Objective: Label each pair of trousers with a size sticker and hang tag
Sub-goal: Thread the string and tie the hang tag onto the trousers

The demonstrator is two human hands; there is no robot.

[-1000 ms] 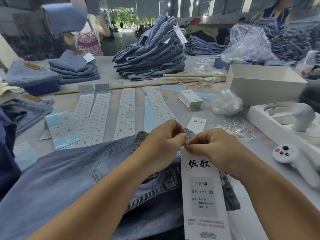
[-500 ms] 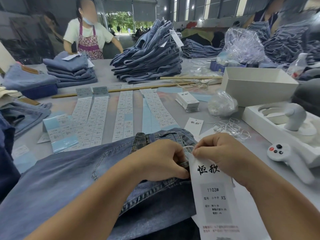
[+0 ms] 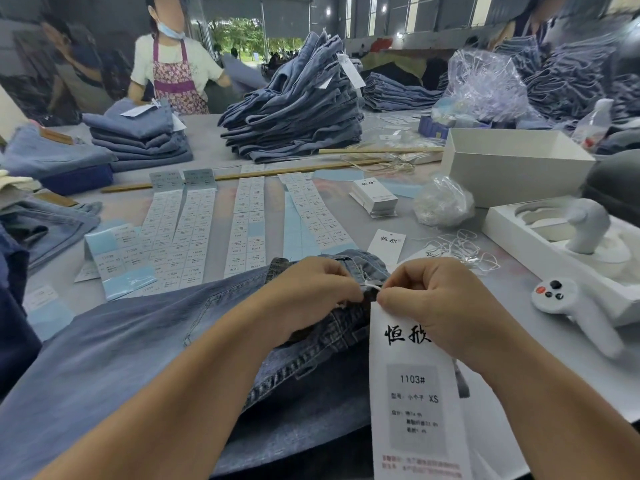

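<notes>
Blue denim trousers lie under both hands. The left hand now pinches the waistband, the right hand pinches the long white paper hang tag's thin white string, lowered onto the waistband. Tying looks nearly done.

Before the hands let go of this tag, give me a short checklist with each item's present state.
1. Hang tag bears its size sticker (1103#, XS): ok.
2. Left hand grips the jeans at the waistband: ok.
3. Right hand pinches the tag's top: ok.
4. White string spans between the hands: ok.
5. String passed through a belt loop and knotted: cannot tell.
</notes>
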